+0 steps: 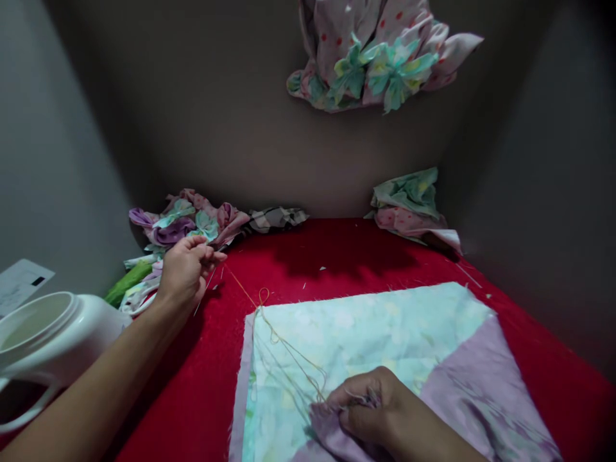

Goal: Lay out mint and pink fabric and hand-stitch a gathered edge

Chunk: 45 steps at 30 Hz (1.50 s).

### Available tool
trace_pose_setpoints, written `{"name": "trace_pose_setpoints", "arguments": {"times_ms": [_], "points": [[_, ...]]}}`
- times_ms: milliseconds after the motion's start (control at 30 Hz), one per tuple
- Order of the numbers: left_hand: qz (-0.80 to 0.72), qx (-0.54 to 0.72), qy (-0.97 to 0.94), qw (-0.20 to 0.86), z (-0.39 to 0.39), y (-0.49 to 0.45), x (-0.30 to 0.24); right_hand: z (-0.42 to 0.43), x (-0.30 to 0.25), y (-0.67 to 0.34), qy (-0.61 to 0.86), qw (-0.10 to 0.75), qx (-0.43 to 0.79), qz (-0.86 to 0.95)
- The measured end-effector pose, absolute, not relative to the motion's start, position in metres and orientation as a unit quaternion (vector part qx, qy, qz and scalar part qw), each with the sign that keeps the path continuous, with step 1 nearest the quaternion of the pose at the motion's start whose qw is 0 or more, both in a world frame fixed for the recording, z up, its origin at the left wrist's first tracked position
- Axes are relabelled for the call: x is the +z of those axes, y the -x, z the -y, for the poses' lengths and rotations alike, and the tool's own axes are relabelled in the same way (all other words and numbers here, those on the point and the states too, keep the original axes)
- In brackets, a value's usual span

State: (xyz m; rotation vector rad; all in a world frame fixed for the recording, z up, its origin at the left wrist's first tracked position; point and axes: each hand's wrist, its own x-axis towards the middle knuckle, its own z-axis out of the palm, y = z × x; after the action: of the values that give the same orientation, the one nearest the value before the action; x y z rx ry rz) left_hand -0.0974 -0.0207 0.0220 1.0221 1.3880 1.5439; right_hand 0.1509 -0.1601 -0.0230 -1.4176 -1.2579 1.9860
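Note:
My left hand (185,273) is raised above the table at the left, its fingers pinched on an orange-yellow thread (240,285). The thread runs taut from those fingers, loops near the cloth's far left corner, then trails in slack strands toward my right hand. My right hand (373,410) is closed on a gathered piece of purple fabric (332,430), thumb and fingers pressing its frayed edge. Beneath it a pale mint patterned cloth (351,333) lies flat, with purple fabric along its left edge and on its right. Whether a needle is in either hand cannot be made out.
A white ceramic jug (86,327) stands at the left by my forearm. A crumpled pile of cloth pieces (192,218) lies behind my left hand, folded cloth (409,205) at the back right. A ruffled dotted fabric piece (380,58) hangs on the back wall. Red cloth (298,256) covers the table.

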Motion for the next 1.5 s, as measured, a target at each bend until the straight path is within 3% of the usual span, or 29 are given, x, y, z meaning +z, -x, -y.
{"name": "trace_pose_setpoints", "arguments": {"times_ms": [100,200,400,500,700,867,933,1100,1167,1400,1500], "points": [[-0.624,0.544,-0.450,0.335,0.016,0.104,0.014,0.160,-0.025,-0.151,0.492,0.197,0.722,0.445],[-0.628,0.432,-0.536,0.363,0.028,0.091,0.013,0.160,-0.029,-0.151,0.476,0.191,0.727,0.457],[-0.452,0.100,-0.729,0.504,0.072,0.052,0.014,0.159,-0.025,-0.150,0.498,0.193,0.706,0.465],[-0.395,0.021,-0.768,0.503,0.089,0.041,0.008,0.159,-0.022,-0.149,0.511,0.199,0.698,0.461],[-0.400,0.030,-0.773,0.491,0.095,0.034,-0.003,0.160,-0.023,-0.147,0.523,0.205,0.703,0.437],[-0.492,0.150,-0.706,0.487,0.071,0.046,0.006,0.159,-0.029,-0.150,0.522,0.220,0.705,0.427],[-0.547,0.214,-0.697,0.412,0.057,0.062,0.014,0.158,-0.030,-0.151,0.503,0.207,0.718,0.435],[-0.699,0.269,-0.661,0.053,0.030,0.108,0.025,0.158,-0.029,-0.152,0.500,0.199,0.720,0.438],[-0.725,0.266,-0.635,-0.003,0.026,0.120,0.023,0.158,-0.027,-0.152,0.505,0.198,0.716,0.439],[-0.700,0.213,-0.681,0.025,0.028,0.116,0.015,0.160,-0.026,-0.152,0.554,0.189,0.662,0.468],[-0.621,0.179,-0.740,0.184,0.040,0.095,0.023,0.161,-0.026,-0.153,0.542,0.202,0.663,0.475]]}}
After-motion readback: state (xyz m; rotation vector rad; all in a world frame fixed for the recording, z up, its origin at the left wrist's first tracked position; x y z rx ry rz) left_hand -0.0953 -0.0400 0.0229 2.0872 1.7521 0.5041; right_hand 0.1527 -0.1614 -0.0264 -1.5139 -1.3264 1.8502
